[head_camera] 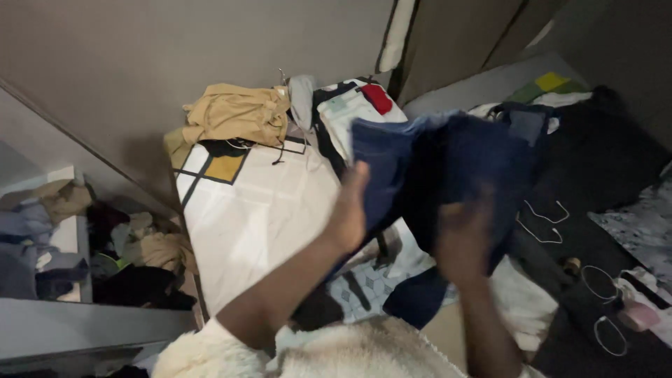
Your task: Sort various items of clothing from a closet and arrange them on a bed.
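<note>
I hold a dark blue garment (448,168), like jeans, up in front of me over the bed. My left hand (348,210) grips its left edge, thumb toward me. My right hand (463,238) grips the cloth lower down at the right and is blurred. The lower part of the garment hangs down toward my lap. Beneath it lies a white bedsheet (259,210) with a yellow and black pattern at its far corner.
A tan garment (238,113) and a white top with a red patch (357,105) lie at the bed's far end. White hangers (542,224) rest on dark cloth at right. An open shelf (63,245) at left holds crumpled clothes. A fluffy cream fabric (336,353) lies nearest me.
</note>
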